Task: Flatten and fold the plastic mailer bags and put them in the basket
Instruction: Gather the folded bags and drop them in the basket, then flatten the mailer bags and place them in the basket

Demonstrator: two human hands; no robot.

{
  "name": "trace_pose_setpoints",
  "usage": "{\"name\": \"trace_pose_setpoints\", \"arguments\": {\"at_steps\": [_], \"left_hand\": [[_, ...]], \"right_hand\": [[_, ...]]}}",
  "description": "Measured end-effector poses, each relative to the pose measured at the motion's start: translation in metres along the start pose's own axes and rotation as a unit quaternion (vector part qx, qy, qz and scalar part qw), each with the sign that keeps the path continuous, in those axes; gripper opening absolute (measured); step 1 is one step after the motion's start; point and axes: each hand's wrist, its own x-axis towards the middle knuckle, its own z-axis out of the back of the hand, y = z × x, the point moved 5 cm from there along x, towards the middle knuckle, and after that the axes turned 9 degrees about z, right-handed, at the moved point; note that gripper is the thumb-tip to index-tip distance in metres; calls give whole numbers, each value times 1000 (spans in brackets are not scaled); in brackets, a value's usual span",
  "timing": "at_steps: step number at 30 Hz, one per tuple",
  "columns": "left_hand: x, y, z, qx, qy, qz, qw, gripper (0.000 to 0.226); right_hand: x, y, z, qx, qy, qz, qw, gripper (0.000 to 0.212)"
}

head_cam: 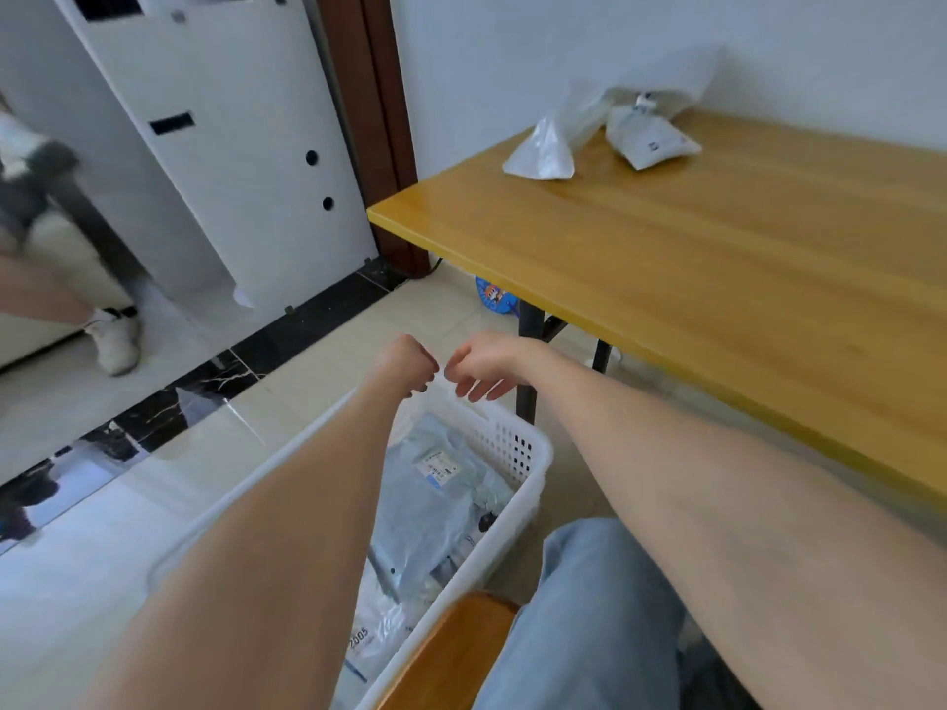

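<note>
A white slatted basket (pixel 539 456) stands on the floor beside the table, holding several flattened grey mailer bags (pixel 435 486) with shipping labels. My left hand (pixel 405 366) hovers over the basket's far end, curled into a fist with nothing visible in it. Just to its right my right hand (pixel 484 368) hangs with loosely curled fingers pointing down, holding nothing. On the wooden table (pixel 717 258), far corner, lie a crumpled white mailer bag (pixel 543 148), a smaller labelled mailer bag (pixel 651 140) and a large pale bag (pixel 666 74) against the wall.
My jeans-clad leg (pixel 589 607) and a wooden seat edge (pixel 451 653) are right of the basket. Black table legs (pixel 528 361) stand just beyond my hands. A white cabinet panel (pixel 230 146) leans at the left; another person's leg and shoe (pixel 115 340) are far left.
</note>
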Motion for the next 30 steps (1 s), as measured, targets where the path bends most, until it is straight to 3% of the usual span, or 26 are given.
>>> {"name": "trace_pose_setpoints", "arguments": {"at_steps": [5, 8, 17, 23, 30], "left_hand": [[-46, -69, 50, -16, -128, -71, 989, 22], [-68, -120, 61, -8, -178, -118, 977, 22], [-91, -259, 8, 53, -172, -233, 956, 32], [-59, -316, -27, 76, -164, -211, 960, 46], [-14, -371, -49, 75, -172, -189, 964, 57]], "right_hand": [[-58, 27, 45, 67, -23, 44, 997, 27], [-88, 32, 86, 108, -91, 70, 987, 25], [-148, -26, 209, 119, -334, 41, 934, 23], [-149, -83, 268, 107, -409, -1, 906, 31], [-118, -128, 321, 114, -436, -22, 892, 41]]}}
